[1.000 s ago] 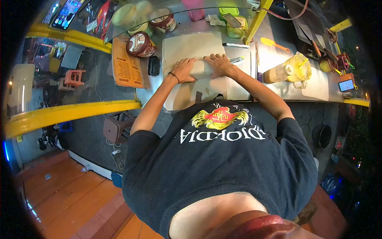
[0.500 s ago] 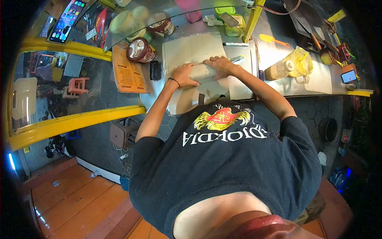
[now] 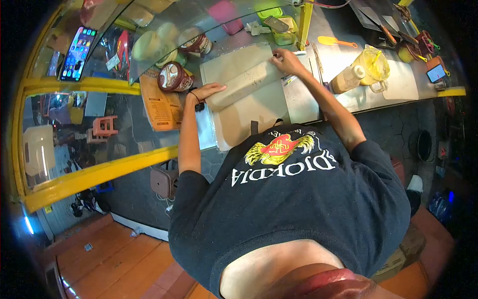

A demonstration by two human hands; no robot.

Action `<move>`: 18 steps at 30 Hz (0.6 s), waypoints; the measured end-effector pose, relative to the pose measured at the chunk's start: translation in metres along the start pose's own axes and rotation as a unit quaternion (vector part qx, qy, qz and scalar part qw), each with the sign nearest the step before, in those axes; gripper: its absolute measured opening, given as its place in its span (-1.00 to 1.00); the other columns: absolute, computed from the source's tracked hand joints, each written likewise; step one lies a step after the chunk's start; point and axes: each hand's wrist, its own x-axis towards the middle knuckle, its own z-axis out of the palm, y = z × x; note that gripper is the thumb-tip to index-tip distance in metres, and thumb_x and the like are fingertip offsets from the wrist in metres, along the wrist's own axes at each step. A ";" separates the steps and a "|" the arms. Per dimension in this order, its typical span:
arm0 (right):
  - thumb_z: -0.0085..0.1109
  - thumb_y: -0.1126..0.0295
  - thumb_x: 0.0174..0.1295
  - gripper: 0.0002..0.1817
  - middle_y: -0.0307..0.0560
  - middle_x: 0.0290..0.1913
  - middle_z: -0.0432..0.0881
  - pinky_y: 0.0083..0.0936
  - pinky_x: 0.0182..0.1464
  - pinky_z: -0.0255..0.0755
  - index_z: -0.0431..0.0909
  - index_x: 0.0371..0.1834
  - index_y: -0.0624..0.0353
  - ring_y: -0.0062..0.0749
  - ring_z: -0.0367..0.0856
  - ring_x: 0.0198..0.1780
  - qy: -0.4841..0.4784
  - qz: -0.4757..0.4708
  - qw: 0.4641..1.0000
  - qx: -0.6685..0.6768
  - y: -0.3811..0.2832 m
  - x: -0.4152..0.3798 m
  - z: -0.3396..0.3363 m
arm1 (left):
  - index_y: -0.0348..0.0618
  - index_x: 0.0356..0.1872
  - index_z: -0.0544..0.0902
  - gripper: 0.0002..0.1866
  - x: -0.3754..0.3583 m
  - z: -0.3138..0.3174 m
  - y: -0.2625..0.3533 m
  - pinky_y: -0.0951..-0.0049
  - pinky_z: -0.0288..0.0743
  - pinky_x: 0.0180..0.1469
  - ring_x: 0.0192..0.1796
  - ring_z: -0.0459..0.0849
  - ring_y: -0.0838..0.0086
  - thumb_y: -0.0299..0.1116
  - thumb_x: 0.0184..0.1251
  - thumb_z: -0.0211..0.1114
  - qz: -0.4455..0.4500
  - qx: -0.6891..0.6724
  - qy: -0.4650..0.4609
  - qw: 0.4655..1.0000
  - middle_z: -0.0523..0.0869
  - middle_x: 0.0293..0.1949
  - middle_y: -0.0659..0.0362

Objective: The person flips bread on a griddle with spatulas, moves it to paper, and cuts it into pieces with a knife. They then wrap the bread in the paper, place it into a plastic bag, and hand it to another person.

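Observation:
A long flat paper packet, pale brown with small dark marks, lies slantwise on a stack of brown paper sheets on the metal counter. My left hand is at the packet's left end, its fingers stretched out along the edge. At the right end, my right hand has its fingers and thumb closed on the packet's corner. A dark band circles my left wrist.
Brown-and-white tubs and an orange menu sheet are left. To the right are a cream bottle, a yellow jug, an orange spatula and knives. A green container stands behind.
My hands have moved apart, the left one leftward and the right one up and outward. The folded paper between them now shows as a longer, flat packet.

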 end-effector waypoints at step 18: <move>0.24 0.40 0.21 -0.39 0.11 0.13 0.40 -0.38 0.02 0.47 0.32 0.35 0.25 -0.20 0.40 0.18 0.164 -0.035 0.968 0.187 0.009 -0.075 0.095 | -0.23 0.00 0.61 -0.61 0.101 0.089 0.131 0.45 0.44 0.11 -0.04 0.60 0.48 -0.08 0.54 0.08 0.330 0.116 -0.023 0.937 0.70 -0.09 0.16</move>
